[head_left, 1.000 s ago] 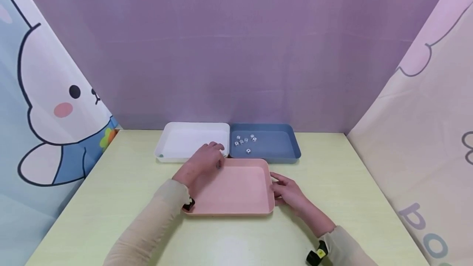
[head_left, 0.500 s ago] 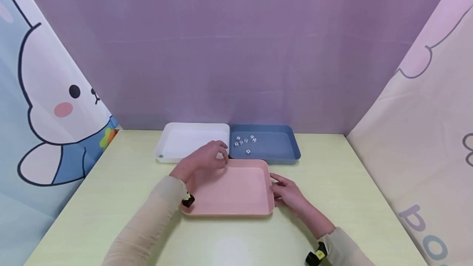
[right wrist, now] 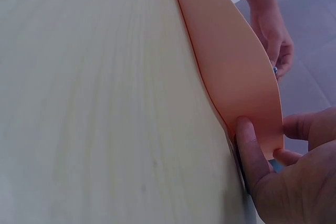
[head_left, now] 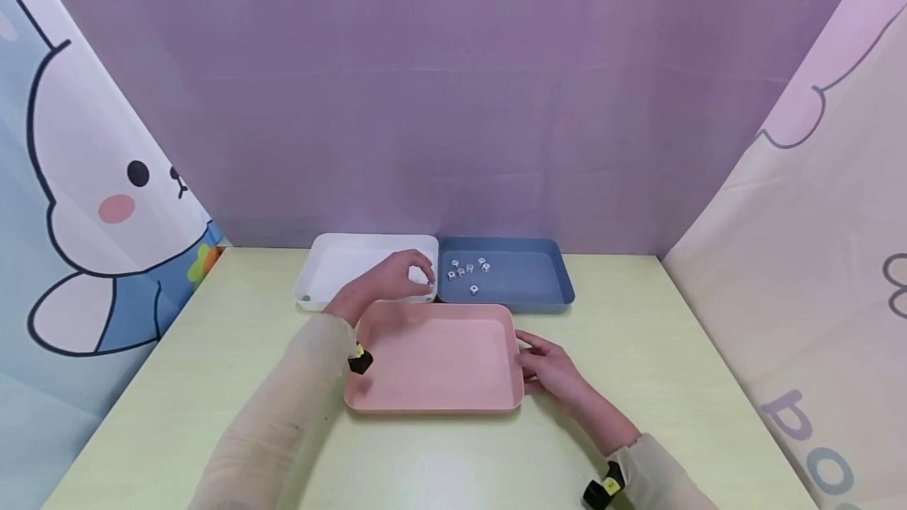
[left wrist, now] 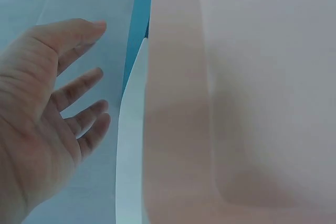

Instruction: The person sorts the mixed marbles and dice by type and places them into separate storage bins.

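My left hand (head_left: 391, 277) is over the right end of the white tray (head_left: 322, 266), pinching a small blue-grey piece (right wrist: 275, 70) between thumb and fingertips; its exact kind is too small to tell. In the left wrist view that hand (left wrist: 44, 108) shows its palm side, and the piece is hidden. My right hand (head_left: 556, 372) rests against the right wall of the pink tray (head_left: 439, 408). In the right wrist view, fingers (right wrist: 252, 150) touch the tray's outer wall and rim near a corner. A small green piece (head_left: 307, 298) lies in the white tray's near left corner.
A blue tray (head_left: 527, 274) stands right of the white one, with several white dice (head_left: 474, 290) in its left half. The pink tray is in front of both on the pale table (head_left: 638, 337). A purple curtain (head_left: 453, 101) hangs behind.
My left hand has moved away from over the pink tray's far edge to above the white tray, carrying the small piece. The right hand has stayed at the pink tray's right side.
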Demonstrator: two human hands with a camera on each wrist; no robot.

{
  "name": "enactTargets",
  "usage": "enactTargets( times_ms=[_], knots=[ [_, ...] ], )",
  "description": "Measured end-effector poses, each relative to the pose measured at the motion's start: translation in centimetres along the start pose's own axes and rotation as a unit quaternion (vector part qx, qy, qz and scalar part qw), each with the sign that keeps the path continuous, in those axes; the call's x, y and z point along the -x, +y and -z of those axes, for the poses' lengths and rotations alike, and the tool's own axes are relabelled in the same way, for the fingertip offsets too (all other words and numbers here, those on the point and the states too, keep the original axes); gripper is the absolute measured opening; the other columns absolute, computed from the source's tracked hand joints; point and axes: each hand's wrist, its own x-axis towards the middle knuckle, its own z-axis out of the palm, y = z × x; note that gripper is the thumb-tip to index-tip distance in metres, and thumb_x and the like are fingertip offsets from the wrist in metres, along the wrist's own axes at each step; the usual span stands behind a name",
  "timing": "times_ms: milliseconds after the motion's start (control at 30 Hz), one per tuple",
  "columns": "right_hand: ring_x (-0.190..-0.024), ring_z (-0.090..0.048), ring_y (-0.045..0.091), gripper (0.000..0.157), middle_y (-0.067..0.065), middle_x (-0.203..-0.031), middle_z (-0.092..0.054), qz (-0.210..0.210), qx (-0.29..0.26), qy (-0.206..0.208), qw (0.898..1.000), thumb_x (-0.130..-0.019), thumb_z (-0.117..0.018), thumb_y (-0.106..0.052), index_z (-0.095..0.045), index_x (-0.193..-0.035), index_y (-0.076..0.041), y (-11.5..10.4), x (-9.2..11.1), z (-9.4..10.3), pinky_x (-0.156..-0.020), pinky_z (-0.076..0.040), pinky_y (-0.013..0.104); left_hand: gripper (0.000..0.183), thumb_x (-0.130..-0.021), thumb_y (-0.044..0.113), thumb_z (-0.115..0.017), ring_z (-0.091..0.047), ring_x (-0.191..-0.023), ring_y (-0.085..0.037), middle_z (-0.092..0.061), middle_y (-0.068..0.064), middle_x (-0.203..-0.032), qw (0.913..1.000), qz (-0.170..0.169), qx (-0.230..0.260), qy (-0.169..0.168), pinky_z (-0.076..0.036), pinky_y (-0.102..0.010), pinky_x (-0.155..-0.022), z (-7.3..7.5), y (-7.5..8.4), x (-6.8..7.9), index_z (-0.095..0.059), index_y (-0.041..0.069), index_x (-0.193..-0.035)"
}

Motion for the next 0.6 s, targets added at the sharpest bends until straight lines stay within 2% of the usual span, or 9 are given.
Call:
enactTargets(
  times_ms=[167,400,600],
  knots=[
    [-0.080,-0.066,0.028,0.052,0.021,-0.112,-0.060,-0.003,-0.001,-0.002,1.000,-0.097,-0.054,-0.010,-0.042,-0.147,-0.007,0.0,-0.1,0.0,-0.065,-0.058,0.041,0.008,-0.086,0.019,-0.074,-0.052,-0.116,-0.026,-0.062,-0.002,-0.115,0.9997,-0.009,0.022,0.008,-0.041,-0.046,-0.100,0.7,-0.3,-0.6,-0.072,0.019,-0.093],
    [-0.081,-0.066,0.027,0.052,0.021,-0.112,-0.060,-0.007,-0.001,-0.002,1.000,-0.097,-0.054,-0.009,-0.042,-0.147,-0.007,-0.1,-0.2,0.0,-0.065,-0.058,0.040,0.014,-0.086,0.020,-0.073,-0.054,-0.112,-0.033,-0.065,-0.001,-0.109,0.9982,0.009,0.056,0.020,-0.044,-0.045,-0.094,1.4,-0.5,-1.7,-0.073,0.013,-0.099],
    [-0.082,-0.066,0.030,0.052,0.026,-0.113,-0.059,-0.006,0.001,-0.011,1.000,-0.096,-0.051,-0.004,-0.040,-0.147,-0.002,-1.4,0.8,-0.3,-0.067,-0.058,0.041,0.020,-0.087,0.020,-0.072,-0.053,-0.114,-0.033,-0.067,-0.002,-0.107,0.9976,0.023,0.060,0.026,-0.043,-0.045,-0.097,1.1,-0.6,-2.3,-0.073,0.009,-0.104]
  ],
)
